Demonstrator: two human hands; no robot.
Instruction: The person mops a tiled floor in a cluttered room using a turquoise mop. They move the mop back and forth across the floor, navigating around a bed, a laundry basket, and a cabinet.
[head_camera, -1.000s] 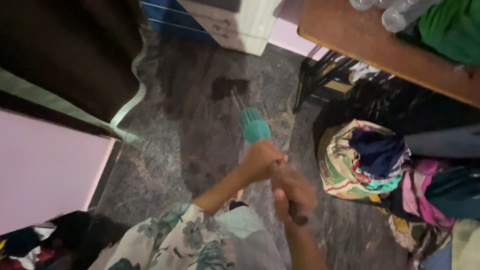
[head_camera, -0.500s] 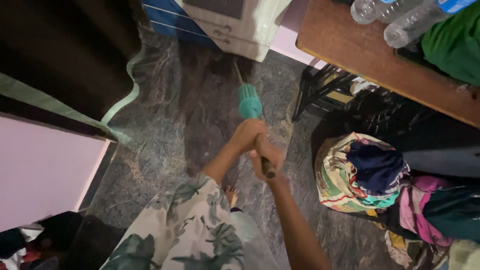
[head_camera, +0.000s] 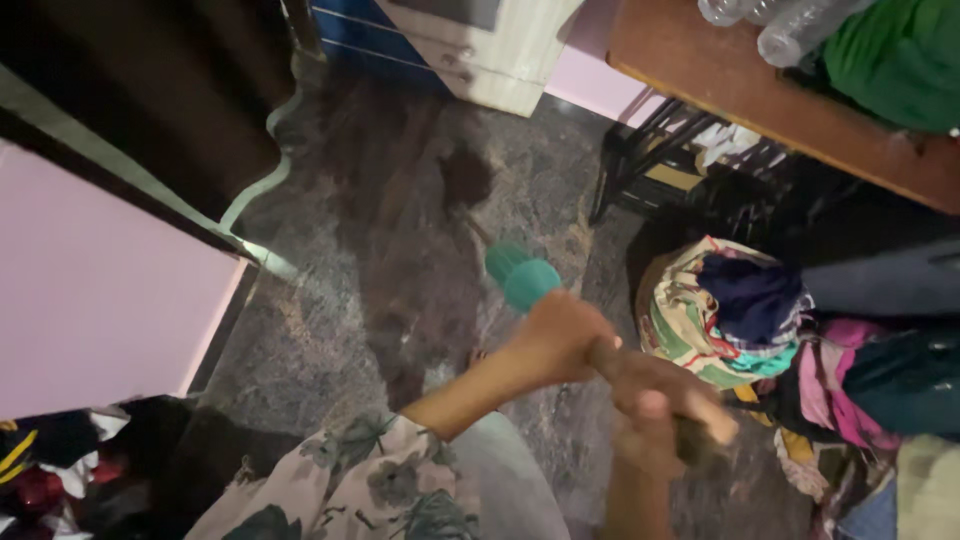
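Note:
A broom with a teal collar points down at the dark stone floor; its bristles blur into the floor near a wet dark patch. My left hand is closed around the handle just behind the teal part. Lower on the same handle, toward me, my right hand grips it, blurred by motion. A floral sleeve covers my left arm.
A pile of coloured clothes lies on the floor at right. A wooden table with plastic bottles stands at top right, a pale cabinet at top, a pink wall at left.
The view has shifted and my hands have moved right and lower in frame, the broom swinging with them over the floor.

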